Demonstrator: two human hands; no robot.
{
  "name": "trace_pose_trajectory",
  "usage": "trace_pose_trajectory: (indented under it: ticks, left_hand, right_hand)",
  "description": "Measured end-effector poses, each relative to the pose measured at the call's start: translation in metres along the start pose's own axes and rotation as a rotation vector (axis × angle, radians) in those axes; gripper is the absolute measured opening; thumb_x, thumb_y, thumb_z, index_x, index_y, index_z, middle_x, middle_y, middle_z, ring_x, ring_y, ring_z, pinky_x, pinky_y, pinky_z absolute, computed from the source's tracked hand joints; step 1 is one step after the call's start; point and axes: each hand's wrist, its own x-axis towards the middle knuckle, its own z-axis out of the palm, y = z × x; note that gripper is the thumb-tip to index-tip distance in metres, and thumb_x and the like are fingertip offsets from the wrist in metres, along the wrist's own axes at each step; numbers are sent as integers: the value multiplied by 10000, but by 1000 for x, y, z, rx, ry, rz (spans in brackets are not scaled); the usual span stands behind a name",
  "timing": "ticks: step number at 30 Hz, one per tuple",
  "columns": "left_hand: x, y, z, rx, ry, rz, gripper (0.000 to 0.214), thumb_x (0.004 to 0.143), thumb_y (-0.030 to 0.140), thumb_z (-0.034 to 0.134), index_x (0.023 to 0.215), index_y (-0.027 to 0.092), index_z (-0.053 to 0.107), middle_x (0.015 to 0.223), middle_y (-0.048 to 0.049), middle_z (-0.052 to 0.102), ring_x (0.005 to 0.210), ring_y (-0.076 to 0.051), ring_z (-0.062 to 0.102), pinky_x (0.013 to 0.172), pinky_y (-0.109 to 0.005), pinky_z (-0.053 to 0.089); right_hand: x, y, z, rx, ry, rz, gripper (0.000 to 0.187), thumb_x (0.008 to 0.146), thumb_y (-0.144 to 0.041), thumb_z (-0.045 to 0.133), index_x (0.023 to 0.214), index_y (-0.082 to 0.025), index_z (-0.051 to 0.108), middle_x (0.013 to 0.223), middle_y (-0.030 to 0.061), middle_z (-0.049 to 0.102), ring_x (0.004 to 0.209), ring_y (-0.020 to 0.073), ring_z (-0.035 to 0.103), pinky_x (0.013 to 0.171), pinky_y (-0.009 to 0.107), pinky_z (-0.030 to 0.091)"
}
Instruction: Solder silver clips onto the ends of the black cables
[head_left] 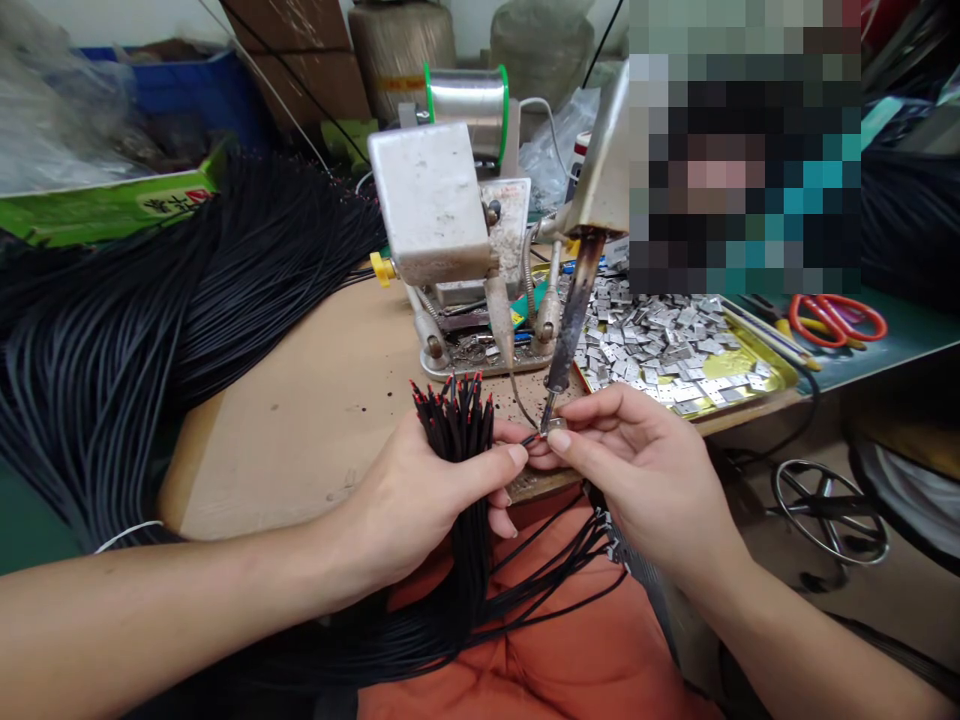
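Just over the board's (300,440) near edge, a plate (556,425) is being pinched in the right hand (645,460), right under the tip of the iron (571,320). From the left, a wire (531,440) is being pointed at it, lying almost level. A bundle (454,425) is being gripped upright by the left hand (457,475), farther from the plate. Part of the plate is being covered by the right thumb; the wire's rear is being hidden; whether the tip is being touched cannot be told.

Nothing legible — blurred lettering (177,201), green box (82,216)
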Motion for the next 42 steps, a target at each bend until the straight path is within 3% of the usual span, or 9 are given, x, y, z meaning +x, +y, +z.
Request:
trace_pose_trajectory:
  ticks: [12,27,34,42]
  left_hand:
    - [1,-1,0,-16,16,27,275,805,276,780,1011,122,683,666,-20,704,480,-125,631,491,-259,593]
    - [2,-4,-3,-11,-23,34,274,820,321,783,1009,146,690,722,-19,717,482,-112,633,503,-249,581]
    - [1,-1,-1,-19,-4,21,296,805,294,791,1018,123,677,832,-55,741,489,-105,631,486,-241,567]
    - [2,-2,-1,-13,-7,15,290,810,287,790,1023,126,676,764,-14,715,485,-98,631,480,-216,554]
  right_hand:
    - [2,6,0,45,0,-20,218,766,-209,859,886,-201,678,797,10,788,737,161,783,744,243,643]
    - [1,1,1,90,-2,-20,259,716,-212,890,865,-194,680,759,-2,780,701,151,778,712,228,646]
    - [1,0,2,71,-9,5,270,724,-228,885,852,-179,652,750,11,781,705,148,778,706,216,639]
    - [0,-2,4,29,-3,5,241,765,-212,845,857,-175,626,740,7,762,711,131,770,711,199,628]
